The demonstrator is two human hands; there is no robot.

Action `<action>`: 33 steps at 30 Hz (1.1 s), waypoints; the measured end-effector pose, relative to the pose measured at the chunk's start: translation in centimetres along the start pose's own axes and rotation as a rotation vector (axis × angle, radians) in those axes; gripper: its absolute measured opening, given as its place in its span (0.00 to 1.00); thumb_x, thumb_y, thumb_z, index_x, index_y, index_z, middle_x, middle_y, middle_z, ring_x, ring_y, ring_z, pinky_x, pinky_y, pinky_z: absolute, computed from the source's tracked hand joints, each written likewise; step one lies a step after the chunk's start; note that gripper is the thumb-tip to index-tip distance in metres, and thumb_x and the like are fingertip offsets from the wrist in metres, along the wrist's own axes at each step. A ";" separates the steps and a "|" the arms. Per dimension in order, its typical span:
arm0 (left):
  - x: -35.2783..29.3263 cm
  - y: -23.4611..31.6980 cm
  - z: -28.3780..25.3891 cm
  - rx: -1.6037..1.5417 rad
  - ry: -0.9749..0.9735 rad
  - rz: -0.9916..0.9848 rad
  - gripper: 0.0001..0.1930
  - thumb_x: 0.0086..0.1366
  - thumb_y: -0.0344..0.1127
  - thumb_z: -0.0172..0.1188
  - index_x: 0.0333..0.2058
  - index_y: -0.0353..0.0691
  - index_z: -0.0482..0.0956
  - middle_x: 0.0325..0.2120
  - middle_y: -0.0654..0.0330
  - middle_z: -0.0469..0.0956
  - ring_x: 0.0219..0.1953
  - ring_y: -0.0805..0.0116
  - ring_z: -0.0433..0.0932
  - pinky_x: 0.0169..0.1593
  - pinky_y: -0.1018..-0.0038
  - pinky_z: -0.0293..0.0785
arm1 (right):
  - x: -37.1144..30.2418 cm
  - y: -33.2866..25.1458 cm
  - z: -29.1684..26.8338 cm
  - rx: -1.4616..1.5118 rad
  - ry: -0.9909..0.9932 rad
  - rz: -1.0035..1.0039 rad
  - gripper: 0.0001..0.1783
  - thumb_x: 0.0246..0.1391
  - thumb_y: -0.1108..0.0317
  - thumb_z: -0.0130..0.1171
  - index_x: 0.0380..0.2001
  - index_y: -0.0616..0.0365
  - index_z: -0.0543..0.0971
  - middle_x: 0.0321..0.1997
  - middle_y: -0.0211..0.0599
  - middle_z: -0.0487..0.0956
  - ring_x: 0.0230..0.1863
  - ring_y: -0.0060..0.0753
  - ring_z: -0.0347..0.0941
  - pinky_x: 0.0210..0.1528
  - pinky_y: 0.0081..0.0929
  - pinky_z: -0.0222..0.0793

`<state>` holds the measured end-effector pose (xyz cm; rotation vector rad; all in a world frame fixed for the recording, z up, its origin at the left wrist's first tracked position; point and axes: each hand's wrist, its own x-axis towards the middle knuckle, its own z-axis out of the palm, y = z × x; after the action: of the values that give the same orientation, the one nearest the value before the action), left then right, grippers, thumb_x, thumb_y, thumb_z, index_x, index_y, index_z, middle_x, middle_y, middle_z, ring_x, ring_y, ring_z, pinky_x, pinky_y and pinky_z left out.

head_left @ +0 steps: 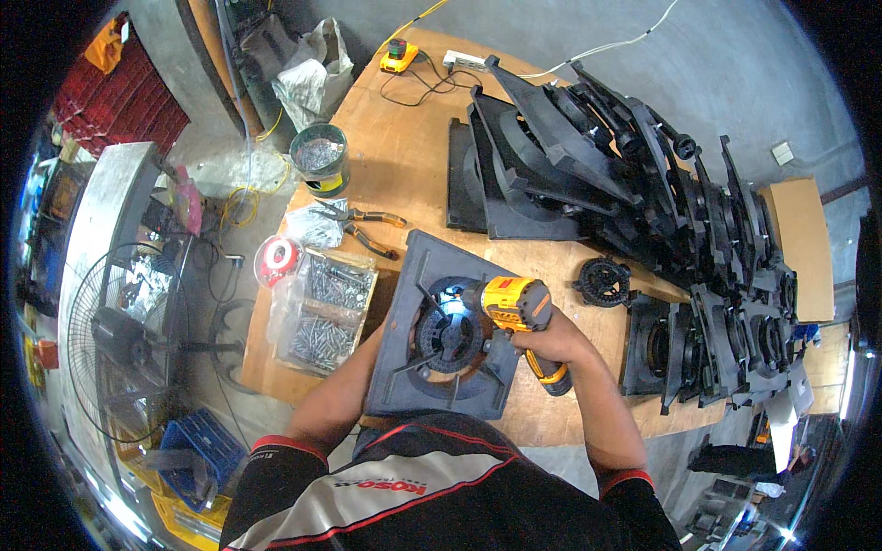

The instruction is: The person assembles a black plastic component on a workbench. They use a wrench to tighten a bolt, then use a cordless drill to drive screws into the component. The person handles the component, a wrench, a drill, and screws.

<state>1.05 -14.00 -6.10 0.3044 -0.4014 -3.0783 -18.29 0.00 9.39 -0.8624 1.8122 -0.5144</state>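
Note:
A black square gas stove body (390, 367) with a round burner (447, 337) in its middle is tilted up in front of me at the table's near edge. My right hand (559, 340) is wrapped round the grip of a yellow and black cordless drill (516, 303). The drill points left, its nose at the upper part of the burner, where its lamp makes a bright spot. My left forearm (342, 390) reaches behind the stove's left edge, and the stove hides the fingers of that hand.
Trays of screws (322, 340), a white tape roll with a red centre (277, 260) and pliers (372, 219) lie left on the wooden table (404, 138). Behind stand a bucket (319, 156) and battery charger (399, 57). Stacked stove bodies (551, 138) and a loose burner ring (603, 281) lie right. A fan (124, 335) stands left.

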 end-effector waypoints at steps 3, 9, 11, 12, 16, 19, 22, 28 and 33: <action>-0.2 0.0 0.2 -0.007 0.000 0.000 0.24 0.71 0.47 0.51 0.56 0.33 0.74 0.49 0.49 0.79 0.47 0.60 0.81 0.52 0.61 0.79 | 0.8 1.5 0.1 -0.039 0.012 0.017 0.34 0.41 0.67 0.66 0.56 0.57 0.75 0.48 0.40 0.82 0.47 0.33 0.79 0.50 0.32 0.76; 0.0 -0.4 0.2 -0.041 0.003 0.005 0.24 0.72 0.47 0.51 0.56 0.33 0.73 0.49 0.49 0.79 0.48 0.60 0.81 0.52 0.61 0.79 | 1.1 2.2 0.1 -0.019 0.002 0.023 0.34 0.40 0.65 0.67 0.55 0.57 0.76 0.48 0.42 0.82 0.48 0.34 0.80 0.52 0.33 0.75; -0.2 -0.4 0.3 -0.049 0.002 0.002 0.25 0.72 0.48 0.51 0.56 0.33 0.73 0.49 0.48 0.79 0.48 0.60 0.81 0.52 0.61 0.79 | 1.1 2.3 0.0 -0.047 0.002 0.017 0.33 0.40 0.64 0.67 0.55 0.57 0.76 0.48 0.43 0.82 0.48 0.34 0.80 0.52 0.33 0.75; -0.1 -0.5 0.3 -0.051 0.003 0.001 0.25 0.72 0.48 0.50 0.56 0.33 0.73 0.49 0.48 0.79 0.48 0.59 0.81 0.52 0.61 0.79 | 1.1 2.3 0.0 -0.045 0.004 0.002 0.33 0.40 0.63 0.67 0.54 0.57 0.76 0.48 0.43 0.82 0.48 0.34 0.80 0.52 0.32 0.75; -0.8 -0.2 0.0 -0.069 0.024 0.002 0.25 0.72 0.48 0.50 0.56 0.33 0.73 0.49 0.48 0.79 0.48 0.59 0.81 0.52 0.60 0.79 | 1.1 1.4 0.2 -0.037 -0.003 -0.028 0.33 0.40 0.62 0.68 0.54 0.58 0.77 0.48 0.43 0.82 0.48 0.35 0.79 0.53 0.32 0.75; -0.5 -0.2 0.1 -0.069 0.021 -0.009 0.25 0.72 0.48 0.50 0.56 0.33 0.73 0.49 0.48 0.79 0.48 0.59 0.81 0.52 0.60 0.80 | 1.1 1.2 0.2 -0.095 0.001 -0.005 0.32 0.39 0.62 0.69 0.52 0.57 0.78 0.47 0.42 0.83 0.48 0.35 0.80 0.52 0.32 0.75; -0.2 -0.2 0.2 -0.069 0.016 -0.017 0.25 0.72 0.48 0.50 0.57 0.33 0.73 0.50 0.48 0.79 0.48 0.59 0.81 0.52 0.60 0.80 | 0.7 0.9 0.2 -0.068 0.015 -0.024 0.32 0.39 0.62 0.69 0.52 0.57 0.78 0.47 0.42 0.83 0.47 0.35 0.80 0.52 0.33 0.75; 0.0 -0.1 0.3 -0.081 0.007 -0.022 0.25 0.72 0.48 0.50 0.57 0.33 0.73 0.50 0.47 0.78 0.48 0.58 0.81 0.52 0.60 0.80 | 1.2 2.0 0.2 -0.044 0.007 -0.113 0.32 0.39 0.64 0.68 0.53 0.55 0.78 0.47 0.40 0.83 0.46 0.34 0.80 0.51 0.32 0.75; 0.1 -0.2 0.4 -0.096 0.000 -0.022 0.25 0.72 0.49 0.50 0.57 0.33 0.73 0.50 0.47 0.78 0.48 0.58 0.81 0.53 0.59 0.80 | 0.8 1.3 0.0 -0.084 0.010 -0.099 0.31 0.39 0.64 0.68 0.52 0.55 0.78 0.45 0.40 0.83 0.45 0.33 0.81 0.50 0.32 0.76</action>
<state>0.91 -13.68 -5.79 0.3082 -0.2505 -3.1063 -18.88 0.25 7.98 -1.0125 1.8176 -0.5082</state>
